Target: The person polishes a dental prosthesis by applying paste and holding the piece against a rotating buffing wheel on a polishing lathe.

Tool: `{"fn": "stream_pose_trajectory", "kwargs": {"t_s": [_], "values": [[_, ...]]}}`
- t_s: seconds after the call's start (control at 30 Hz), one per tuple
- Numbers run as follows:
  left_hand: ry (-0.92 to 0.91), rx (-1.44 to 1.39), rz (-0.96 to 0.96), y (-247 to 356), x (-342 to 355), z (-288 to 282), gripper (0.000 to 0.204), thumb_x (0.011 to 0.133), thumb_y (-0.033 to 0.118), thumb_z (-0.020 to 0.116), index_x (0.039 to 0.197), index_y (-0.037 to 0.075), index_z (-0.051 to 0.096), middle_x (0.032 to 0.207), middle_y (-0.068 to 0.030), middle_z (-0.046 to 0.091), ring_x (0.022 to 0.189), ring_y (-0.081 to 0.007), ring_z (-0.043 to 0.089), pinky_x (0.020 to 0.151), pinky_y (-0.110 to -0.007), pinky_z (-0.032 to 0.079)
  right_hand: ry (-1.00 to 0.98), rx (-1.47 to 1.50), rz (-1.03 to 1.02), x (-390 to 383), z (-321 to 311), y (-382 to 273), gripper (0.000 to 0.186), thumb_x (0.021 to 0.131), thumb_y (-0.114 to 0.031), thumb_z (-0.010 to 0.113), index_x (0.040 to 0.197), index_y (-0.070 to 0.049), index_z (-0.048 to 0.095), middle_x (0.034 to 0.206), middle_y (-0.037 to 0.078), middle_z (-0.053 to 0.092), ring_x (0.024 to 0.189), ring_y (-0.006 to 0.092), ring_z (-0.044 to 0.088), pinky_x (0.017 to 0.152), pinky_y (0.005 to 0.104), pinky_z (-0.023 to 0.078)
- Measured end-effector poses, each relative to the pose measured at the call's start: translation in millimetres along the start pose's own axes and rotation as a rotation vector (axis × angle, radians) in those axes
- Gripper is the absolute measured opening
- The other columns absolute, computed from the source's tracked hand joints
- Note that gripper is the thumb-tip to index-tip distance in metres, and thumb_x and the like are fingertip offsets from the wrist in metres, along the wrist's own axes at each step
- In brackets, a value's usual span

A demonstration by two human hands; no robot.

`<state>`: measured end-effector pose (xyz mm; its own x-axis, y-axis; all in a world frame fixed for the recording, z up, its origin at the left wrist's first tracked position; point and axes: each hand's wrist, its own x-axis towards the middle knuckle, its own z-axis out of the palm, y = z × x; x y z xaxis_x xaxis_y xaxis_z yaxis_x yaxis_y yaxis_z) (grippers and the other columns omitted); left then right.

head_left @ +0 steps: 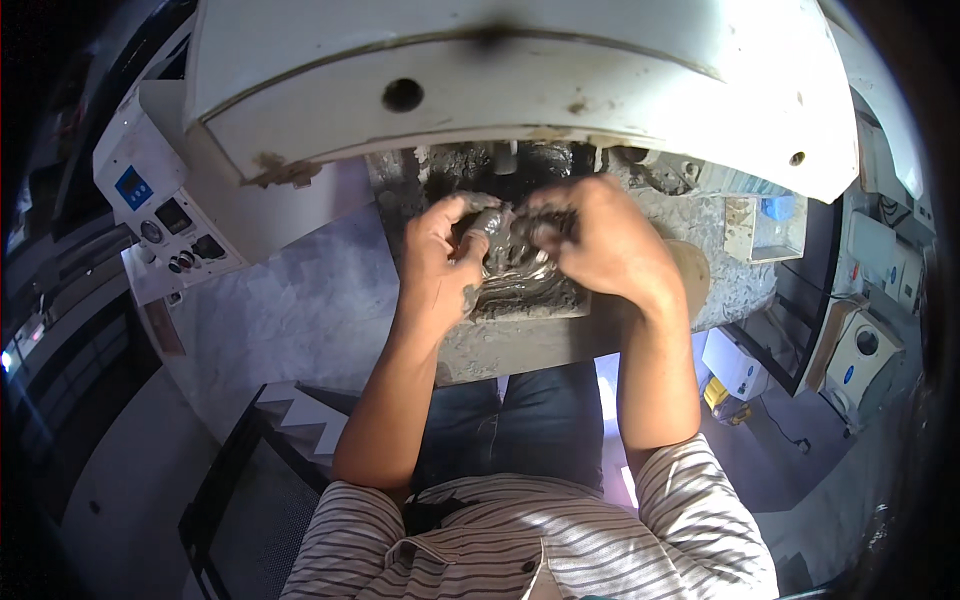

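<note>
Both my hands meet over a dark, wet, slurry-covered work area [530, 303] beneath a white machine hood [520, 105]. With thumb and fingers curled in, my left hand [437, 250] closes on a small grey-coated piece [492, 226] whose kind I cannot make out. My right hand [612, 240] is bent in from the other side, its muddy fingers curled close to that piece and somewhat blurred. What lies inside the right fingers is hidden. Grey slurry coats the fingertips of both hands. Above them a short metal rod [505, 157] points down from under the hood.
A white control box [165, 200] with dials and a display stands at the left. To the right are a round tan disc [690, 275], an open-topped bin [765, 230] and a white device [862, 350]. A black-framed mesh chair [255, 490] is at lower left.
</note>
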<state>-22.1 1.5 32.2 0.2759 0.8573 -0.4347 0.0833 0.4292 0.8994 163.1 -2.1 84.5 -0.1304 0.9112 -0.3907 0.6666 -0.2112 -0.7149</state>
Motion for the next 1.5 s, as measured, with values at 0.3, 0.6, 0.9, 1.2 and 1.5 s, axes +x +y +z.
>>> {"fn": "stream_pose_trajectory", "kwargs": {"t_s": [0.3, 0.6, 0.9, 1.2, 1.5], "values": [[0.234, -0.341, 0.067, 15.7, 22.8, 14.7, 0.022, 0.085, -0.015, 0.044, 0.098, -0.005, 0.059, 0.085, -0.0074, 0.062, 0.064, -0.0076, 0.052, 0.059, -0.021, 0.044, 0.494, 0.694, 0.253, 7.4, 37.8, 4.5, 0.019, 0.088, -0.007, 0.063, 0.101, 0.005, 0.069, 0.086, 0.01, 0.071, 0.079, 0.0146, 0.061, 0.076, 0.028, 0.048], [0.33, -0.459, 0.022, 37.6, 29.0, 25.4, 0.017, 0.076, -0.015, 0.049, 0.089, -0.008, 0.058, 0.076, -0.0064, 0.056, 0.057, -0.0083, 0.05, 0.053, -0.022, 0.041, 0.572, 1.421, 0.364, 22.1, 46.6, 2.9, 0.017, 0.082, 0.001, 0.059, 0.096, 0.009, 0.066, 0.092, 0.015, 0.068, 0.079, 0.0201, 0.062, 0.071, 0.0302, 0.05], [0.307, -0.417, -0.015, 38.9, 40.2, 23.0, 0.02, 0.077, -0.016, 0.047, 0.089, -0.006, 0.059, 0.074, -0.0059, 0.057, 0.053, -0.0055, 0.046, 0.046, -0.021, 0.034, 0.541, 1.305, 0.51, 32.3, 38.7, 8.2, 0.018, 0.085, -0.003, 0.062, 0.098, 0.009, 0.062, 0.088, 0.015, 0.066, 0.073, 0.0195, 0.061, 0.062, 0.0293, 0.049], [0.301, -0.406, 0.023, 37.0, 35.8, 16.0, 0.027, 0.077, -0.019, 0.046, 0.102, -0.012, 0.055, 0.084, -0.0093, 0.055, 0.058, -0.0073, 0.049, 0.046, -0.022, 0.035, 0.532, 1.29, 0.495, 28.8, 45.8, 14.0, 0.023, 0.085, -0.001, 0.063, 0.104, 0.01, 0.059, 0.082, 0.013, 0.066, 0.055, 0.0134, 0.057, 0.043, 0.0231, 0.042], [0.231, 0.246, 0.273, 13.6, 29.6, 6.8, 0.048, 0.064, -0.02, 0.044, 0.109, -0.011, 0.055, 0.084, -0.0098, 0.062, 0.06, -0.0107, 0.054, 0.054, -0.022, 0.04, 0.521, 1.429, 0.489, 22.5, 54.3, -5.6, 0.024, 0.088, -0.002, 0.064, 0.105, 0.013, 0.059, 0.098, 0.018, 0.066, 0.086, 0.0228, 0.064, 0.082, 0.0341, 0.054]]}}
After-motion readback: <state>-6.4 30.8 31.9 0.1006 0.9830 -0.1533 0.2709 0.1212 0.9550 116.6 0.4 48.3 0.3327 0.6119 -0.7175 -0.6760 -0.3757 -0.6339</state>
